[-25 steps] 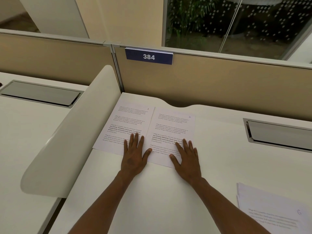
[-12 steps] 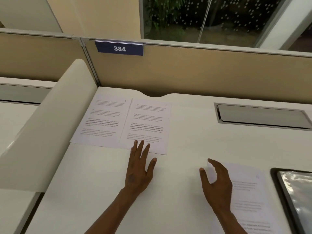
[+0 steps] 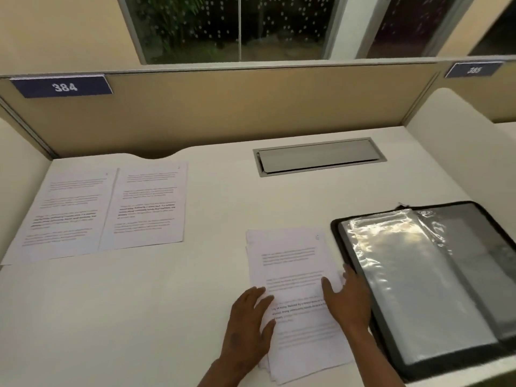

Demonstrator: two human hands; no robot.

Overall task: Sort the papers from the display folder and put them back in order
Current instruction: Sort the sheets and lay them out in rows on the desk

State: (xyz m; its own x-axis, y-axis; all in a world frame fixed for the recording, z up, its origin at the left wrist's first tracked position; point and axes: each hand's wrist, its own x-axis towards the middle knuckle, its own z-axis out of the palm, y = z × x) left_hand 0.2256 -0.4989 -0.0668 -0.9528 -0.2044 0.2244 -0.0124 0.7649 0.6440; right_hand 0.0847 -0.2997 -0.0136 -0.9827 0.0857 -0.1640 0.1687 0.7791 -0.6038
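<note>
I've got both sets of fingers loosely spread and lying flat: the left hand point(image 3: 248, 331) rests on the left edge of a loose stack of white printed paper sheets point(image 3: 296, 297), the right hand point(image 3: 349, 300) lies on its right side, neither pinching anything. That stack sits near the front edge of the cream desk point(image 3: 167, 317). Just beside it, at the desk's right front, I see the open black display folder with shiny clear plastic sleeves point(image 3: 424, 280). Two more white printed sheets point(image 3: 111, 210) lie side by side, edges overlapping, towards the back left corner. A grey metal cable hatch point(image 3: 318, 156) sits near the back edge.
</note>
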